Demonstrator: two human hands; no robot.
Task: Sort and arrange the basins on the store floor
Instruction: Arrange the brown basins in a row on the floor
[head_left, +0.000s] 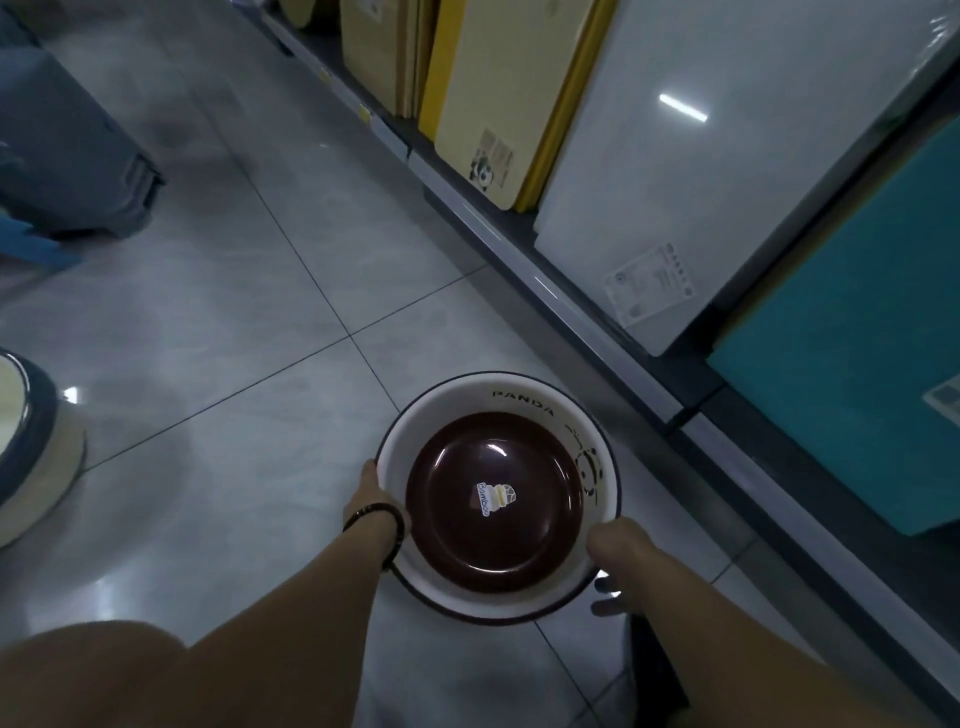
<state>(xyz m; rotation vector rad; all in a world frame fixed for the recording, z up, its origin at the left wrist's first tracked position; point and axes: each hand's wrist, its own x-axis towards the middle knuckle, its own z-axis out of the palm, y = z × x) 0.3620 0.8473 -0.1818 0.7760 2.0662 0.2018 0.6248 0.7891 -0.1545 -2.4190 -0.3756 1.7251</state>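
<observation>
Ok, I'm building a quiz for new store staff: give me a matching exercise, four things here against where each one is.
Things:
1. white round panda-print basin with dark rim
2. dark brown round basin
3. teal flat board
4. grey plastic bin

Places:
a. floor, far left
b. nested inside another basin
c. rim gripped by left hand and right hand
d. shelf on the right

Pairs: 1-c, 2-b, 3-d, 4-a

The brown basin (467, 535) & white basin (524, 402) are smooth, glossy, prob. plastic, w/ a paper sticker (494, 497). Floor tiles (234, 322) are polished, shiny. Pale boards (493, 88) look matt, wood-like; the white board (727, 197) has glossy clear wrap & a paper label (649, 283).
</observation>
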